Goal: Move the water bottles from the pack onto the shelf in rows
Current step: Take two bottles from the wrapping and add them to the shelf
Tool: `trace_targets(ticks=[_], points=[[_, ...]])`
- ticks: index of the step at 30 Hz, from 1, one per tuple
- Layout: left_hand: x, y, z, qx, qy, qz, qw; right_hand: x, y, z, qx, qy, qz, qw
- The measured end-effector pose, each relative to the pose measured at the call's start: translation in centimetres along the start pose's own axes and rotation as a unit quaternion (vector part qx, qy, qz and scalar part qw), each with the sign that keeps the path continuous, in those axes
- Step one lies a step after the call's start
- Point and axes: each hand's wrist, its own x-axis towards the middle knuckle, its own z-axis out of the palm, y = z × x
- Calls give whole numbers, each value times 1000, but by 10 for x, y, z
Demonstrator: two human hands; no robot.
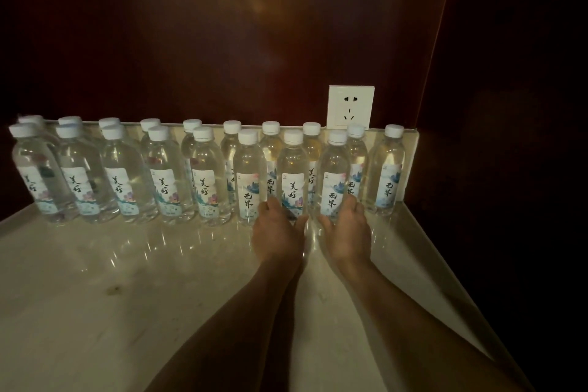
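Several clear water bottles with white caps and printed labels stand in two rows along the back of a pale marble shelf (133, 280). My left hand (278, 232) grips the base of a front-row bottle (293, 169). My right hand (345, 232) grips the base of the front-row bottle (334, 175) beside it on the right. Both bottles stand upright on the shelf. A single back-row bottle (387, 169) stands at the far right. The pack is not in view.
A white wall socket (350, 106) sits on the dark red back wall above the right bottles. A dark side wall (509, 137) closes the shelf on the right. Bare shelf surface lies in front of the rows.
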Motion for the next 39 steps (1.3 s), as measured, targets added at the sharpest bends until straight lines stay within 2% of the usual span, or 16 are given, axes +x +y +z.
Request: trace_targets(ticks=[39], points=[[-4,0,-3,-19,2,5,1000,0,-1,-4,-14,-19,2,1000]])
